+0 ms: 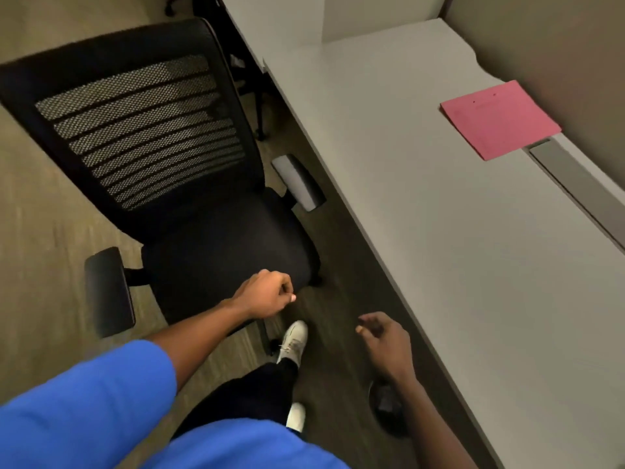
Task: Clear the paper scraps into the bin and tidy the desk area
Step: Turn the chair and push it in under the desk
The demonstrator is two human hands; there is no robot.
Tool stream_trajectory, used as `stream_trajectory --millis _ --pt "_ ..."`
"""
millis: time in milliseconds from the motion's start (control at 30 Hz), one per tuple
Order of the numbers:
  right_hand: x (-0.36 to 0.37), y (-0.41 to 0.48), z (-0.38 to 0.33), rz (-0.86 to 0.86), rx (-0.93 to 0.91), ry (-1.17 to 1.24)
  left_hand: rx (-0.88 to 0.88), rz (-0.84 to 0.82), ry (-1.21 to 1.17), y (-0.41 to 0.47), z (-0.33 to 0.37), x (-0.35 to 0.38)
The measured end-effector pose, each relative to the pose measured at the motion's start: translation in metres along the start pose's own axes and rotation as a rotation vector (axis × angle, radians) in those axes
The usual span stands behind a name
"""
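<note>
No paper scraps can be seen on the desk (422, 204). Only a pink folder (499, 120) is left there. It lies flat near the back wall, with one corner over a grey strip (575, 184) set in the desk top. It is probably kept, not thrown away, since it looks whole and neat.

A dark round shape (385, 407) is seen on the floor, just under the desk edge and partly hidden by the right arm. It may be the bin, but that cannot be told for sure.

The left hand (265, 294) is curled shut in a loose fist above the front edge of the black chair (189, 204). Nothing is seen in it, yet something small could be hidden inside. The right hand (384, 340) is held half open with bent fingers, and nothing is held in it. It hangs in the gap between chair and desk.

The chair is turned sideways and pulled away from the desk. It probably needs to be pushed back in for the tidying to be done.
</note>
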State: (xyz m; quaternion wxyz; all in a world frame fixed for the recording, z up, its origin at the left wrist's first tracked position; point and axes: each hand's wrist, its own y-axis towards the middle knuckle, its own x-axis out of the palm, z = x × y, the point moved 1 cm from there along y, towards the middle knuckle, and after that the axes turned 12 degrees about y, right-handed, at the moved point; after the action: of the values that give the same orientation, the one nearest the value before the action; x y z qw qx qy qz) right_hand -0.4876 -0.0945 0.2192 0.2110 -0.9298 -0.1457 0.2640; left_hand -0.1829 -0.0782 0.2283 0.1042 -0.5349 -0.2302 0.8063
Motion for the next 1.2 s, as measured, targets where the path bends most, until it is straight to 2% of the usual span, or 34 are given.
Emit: stream_trajectory --millis 300,700,833,1000,1200 --pt "0.044 -0.069 0.021 -0.113 0.014 -0.015 -0.056 -0.004 -0.031 -0.083 -0.039 0.033" --pt "0.140 -0.098 0.007 -0.188 -0.027 -0.156 -0.117 0.041 -0.055 -0.123 -0.119 0.007" --pt "0.193 -0.098 -0.013 -0.219 -0.028 -0.234 -0.117 0.031 -0.063 -0.129 -0.167 -0.011" --pt "0.282 -0.090 -0.058 -0.167 -0.025 -0.263 -0.093 0.039 -0.046 -0.122 -0.255 -0.055" --pt "0.392 -0.087 -0.114 -0.153 -0.032 -0.193 -0.118 0.190 -0.058 -0.098 -0.376 -0.149"
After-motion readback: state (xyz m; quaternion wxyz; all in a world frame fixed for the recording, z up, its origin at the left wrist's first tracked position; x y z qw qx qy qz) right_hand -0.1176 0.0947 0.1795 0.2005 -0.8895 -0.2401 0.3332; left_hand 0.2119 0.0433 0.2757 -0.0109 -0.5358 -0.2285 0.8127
